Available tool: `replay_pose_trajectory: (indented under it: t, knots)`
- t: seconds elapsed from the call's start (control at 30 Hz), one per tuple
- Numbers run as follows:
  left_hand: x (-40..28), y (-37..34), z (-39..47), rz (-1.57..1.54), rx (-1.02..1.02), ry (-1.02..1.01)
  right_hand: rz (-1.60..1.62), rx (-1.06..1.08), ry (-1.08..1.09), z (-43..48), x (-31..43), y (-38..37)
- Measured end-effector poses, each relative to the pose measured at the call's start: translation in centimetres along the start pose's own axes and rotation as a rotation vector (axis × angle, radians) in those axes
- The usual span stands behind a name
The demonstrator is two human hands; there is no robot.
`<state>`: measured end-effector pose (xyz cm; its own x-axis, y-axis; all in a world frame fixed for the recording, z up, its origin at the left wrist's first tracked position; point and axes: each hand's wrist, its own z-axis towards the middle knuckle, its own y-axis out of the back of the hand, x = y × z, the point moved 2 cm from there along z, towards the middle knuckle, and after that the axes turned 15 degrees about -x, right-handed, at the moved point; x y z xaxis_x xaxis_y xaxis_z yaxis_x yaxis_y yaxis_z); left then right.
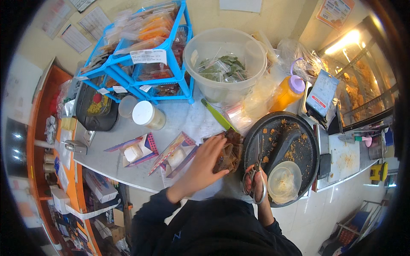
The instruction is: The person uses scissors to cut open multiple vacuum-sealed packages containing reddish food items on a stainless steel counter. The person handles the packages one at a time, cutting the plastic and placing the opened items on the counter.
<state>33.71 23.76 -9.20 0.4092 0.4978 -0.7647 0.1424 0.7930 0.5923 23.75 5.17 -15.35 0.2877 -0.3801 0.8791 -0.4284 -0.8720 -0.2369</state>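
My left hand is spread, palm down, at the edge of a pile of dark brown translucent packets. Its fingertips overlap the packets, and I cannot tell whether they press on them. In my right hand is a pair of metal scissors, blades pointing away from me over the left rim of a round black tray. Brown crumbs lie in that tray, beside a translucent plastic bowl with pale contents. Left of my left hand stand two printed paper food holders, a nearer one and a farther one, each with a white wrapped portion.
Behind are a blue plastic rack of sachets and a clear tub with green-filled packets. A green-handled knife, a white-lidded jar and an orange squeeze bottle stand or lie between. A lit display case is at right.
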Motion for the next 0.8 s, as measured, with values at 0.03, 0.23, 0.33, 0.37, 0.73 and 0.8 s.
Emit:
replay_pose_trajectory:
  t: [0.03, 0.23, 0.33, 0.37, 0.73, 0.8]
  knots:
    - [0.5, -1.0, 0.4, 0.212, 0.046, -0.131, -0.012, 0.007, 0.01, -0.1, 0.1, -0.1]
    - [4.4, -3.1, 2.7, 0.663, 0.261, -0.441, -0.102, 0.038, 0.07, -1.3, 0.4, 0.3]
    - [3.2, -0.5, 3.3, 0.418, 0.168, -0.221, -0.09, 0.015, 0.027, -1.5, 0.2, 0.8]
    - [2.7, 0.3, 3.7, 0.403, 0.239, -0.102, -0.081, 0.007, 0.026, -1.4, 0.1, 1.0]
    - [4.0, -0.2, 3.9, -0.902, 0.234, 0.654, -0.166, 0.3, -0.01, -2.7, 1.6, 3.8]
    - [5.5, -1.5, 2.5, -0.934, 0.208, 0.804, -0.277, 0.349, -0.082, -3.4, 1.5, 4.8]
